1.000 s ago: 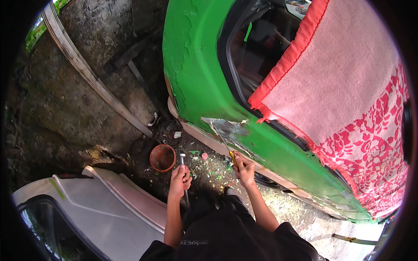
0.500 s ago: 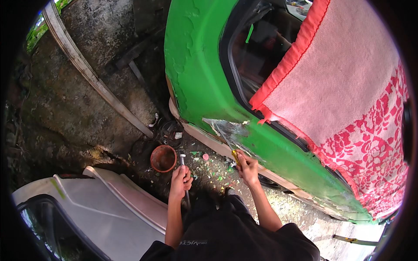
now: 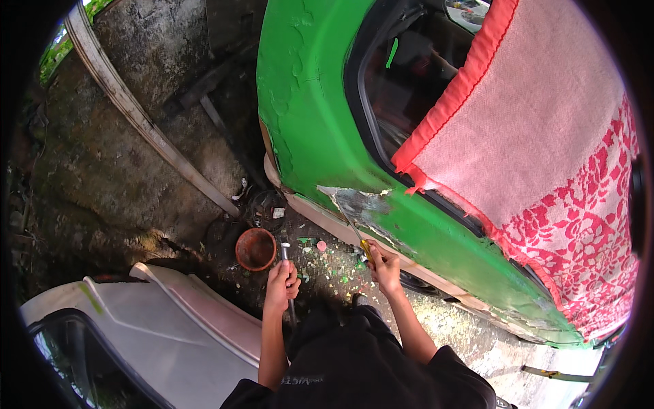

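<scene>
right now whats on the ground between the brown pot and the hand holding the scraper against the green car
In the head view, the left hand with its metal tool stands beside the brown pot; then green paint chips litter the ground up to the right hand.

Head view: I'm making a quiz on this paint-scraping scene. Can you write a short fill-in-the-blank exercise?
1. The car body is painted ____.
2. The right hand holds a chisel-like tool against the bare ____ patch on the car.
3. The left hand grips a hammer beside a round ____ bowl.
4. A pink and red ____ hangs over the car.

Missing words: green; grey; brown; cloth
</scene>
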The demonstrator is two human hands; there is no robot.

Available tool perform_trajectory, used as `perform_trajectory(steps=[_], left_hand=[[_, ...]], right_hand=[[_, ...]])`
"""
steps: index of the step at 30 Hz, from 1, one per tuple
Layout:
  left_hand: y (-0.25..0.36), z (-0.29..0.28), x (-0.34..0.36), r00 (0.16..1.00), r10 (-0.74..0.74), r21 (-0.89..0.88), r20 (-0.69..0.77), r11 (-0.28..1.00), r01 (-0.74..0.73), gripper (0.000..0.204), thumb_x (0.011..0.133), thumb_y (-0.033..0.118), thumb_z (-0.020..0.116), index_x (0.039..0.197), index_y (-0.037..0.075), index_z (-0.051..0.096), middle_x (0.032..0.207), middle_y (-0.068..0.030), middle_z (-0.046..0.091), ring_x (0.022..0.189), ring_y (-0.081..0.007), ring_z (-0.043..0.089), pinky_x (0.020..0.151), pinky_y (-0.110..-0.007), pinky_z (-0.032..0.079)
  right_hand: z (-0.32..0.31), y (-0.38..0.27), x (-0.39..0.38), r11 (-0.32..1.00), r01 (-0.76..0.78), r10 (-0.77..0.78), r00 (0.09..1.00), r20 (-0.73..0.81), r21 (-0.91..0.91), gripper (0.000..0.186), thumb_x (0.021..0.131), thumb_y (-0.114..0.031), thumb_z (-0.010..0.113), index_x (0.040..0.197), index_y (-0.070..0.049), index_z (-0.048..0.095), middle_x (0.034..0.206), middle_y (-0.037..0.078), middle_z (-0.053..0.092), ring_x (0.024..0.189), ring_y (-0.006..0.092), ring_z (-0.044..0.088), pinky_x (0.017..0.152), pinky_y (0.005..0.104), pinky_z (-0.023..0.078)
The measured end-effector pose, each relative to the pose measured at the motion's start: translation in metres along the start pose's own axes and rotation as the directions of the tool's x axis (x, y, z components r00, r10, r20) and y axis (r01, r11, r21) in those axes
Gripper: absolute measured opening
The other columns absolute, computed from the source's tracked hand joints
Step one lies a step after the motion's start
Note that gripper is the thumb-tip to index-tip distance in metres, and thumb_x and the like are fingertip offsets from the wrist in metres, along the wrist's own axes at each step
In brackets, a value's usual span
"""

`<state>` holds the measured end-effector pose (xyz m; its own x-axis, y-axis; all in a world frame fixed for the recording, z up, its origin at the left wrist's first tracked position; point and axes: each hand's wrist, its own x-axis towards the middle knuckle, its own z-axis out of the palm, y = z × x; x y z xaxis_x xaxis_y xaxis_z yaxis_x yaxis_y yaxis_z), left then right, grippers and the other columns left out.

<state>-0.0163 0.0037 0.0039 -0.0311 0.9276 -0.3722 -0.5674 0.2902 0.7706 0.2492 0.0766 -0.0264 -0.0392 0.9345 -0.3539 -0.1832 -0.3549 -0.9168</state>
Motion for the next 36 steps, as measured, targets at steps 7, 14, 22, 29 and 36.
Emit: perform_trajectory(steps=[7, 14, 22, 29, 36], left_hand=[[-0.006, 0.003, 0.001, 0.999, -0.017, -0.021, 0.031, 1.000, 0.018, 0.032, 0.107, 0.038, 0.045, 0.086, 0.013, 0.044, 0.060, 0.0050, 0.032, 0.042, -0.0031, 0.024, 0.035, -0.021, 0.016], [-0.006, -0.004, -0.010, 1.000, -0.021, -0.034, 0.008, 0.999, 0.021, 0.034, 0.106, 0.038, 0.046, 0.085, 0.012, 0.044, 0.060, 0.0047, 0.032, 0.041, -0.0037, 0.025, 0.036, -0.023, 0.017], [-0.005, -0.013, -0.017, 0.999, -0.027, -0.047, -0.021, 0.999, 0.026, 0.033, 0.107, 0.037, 0.046, 0.085, 0.012, 0.043, 0.061, 0.0048, 0.031, 0.042, -0.0039, 0.025, 0.037, -0.022, 0.017], [-0.003, -0.012, -0.016, 0.999, -0.035, -0.034, -0.007, 0.999, 0.035, 0.033, 0.107, 0.037, 0.046, 0.085, 0.012, 0.043, 0.061, 0.0049, 0.031, 0.042, -0.0037, 0.024, 0.037, -0.022, 0.017], [-0.002, -0.009, -0.015, 1.000, -0.016, -0.031, 0.010, 0.999, 0.016, 0.033, 0.106, 0.038, 0.047, 0.085, 0.012, 0.043, 0.061, 0.0049, 0.032, 0.042, -0.0036, 0.024, 0.036, -0.022, 0.017]], right_hand=[[-0.009, -0.040, -0.021, 0.935, 0.111, -0.137, 0.989, -0.054, -0.338, 0.028, 0.100, -0.020, 0.062, 0.121, -0.005, 0.071, 0.061, -0.003, 0.050, 0.054, 0.0044, 0.042, 0.049, 0.0249, 0.033], [0.011, -0.060, -0.016, 0.733, 0.294, -0.386, 0.922, -0.019, -0.614, 0.025, 0.096, -0.015, 0.064, 0.119, -0.006, 0.071, 0.064, 0.010, 0.059, 0.058, 0.0095, 0.047, 0.057, 0.0311, 0.044], [0.021, -0.099, -0.022, 0.619, 0.329, -0.426, 0.904, 0.046, -0.713, 0.023, 0.095, -0.011, 0.063, 0.114, -0.004, 0.073, 0.063, 0.011, 0.058, 0.055, 0.0111, 0.047, 0.053, 0.0319, 0.041], [0.024, -0.082, -0.006, 0.573, 0.312, -0.352, 0.929, 0.117, -0.758, 0.023, 0.095, -0.012, 0.064, 0.115, -0.003, 0.072, 0.072, 0.019, 0.066, 0.057, 0.0174, 0.055, 0.059, 0.0346, 0.046], [0.012, -0.086, -0.029, 0.580, 0.441, -0.512, 0.851, 0.114, -0.685, 0.027, 0.093, -0.011, 0.066, 0.120, -0.005, 0.070, 0.079, 0.023, 0.067, 0.063, 0.0259, 0.062, 0.068, 0.0380, 0.050]])
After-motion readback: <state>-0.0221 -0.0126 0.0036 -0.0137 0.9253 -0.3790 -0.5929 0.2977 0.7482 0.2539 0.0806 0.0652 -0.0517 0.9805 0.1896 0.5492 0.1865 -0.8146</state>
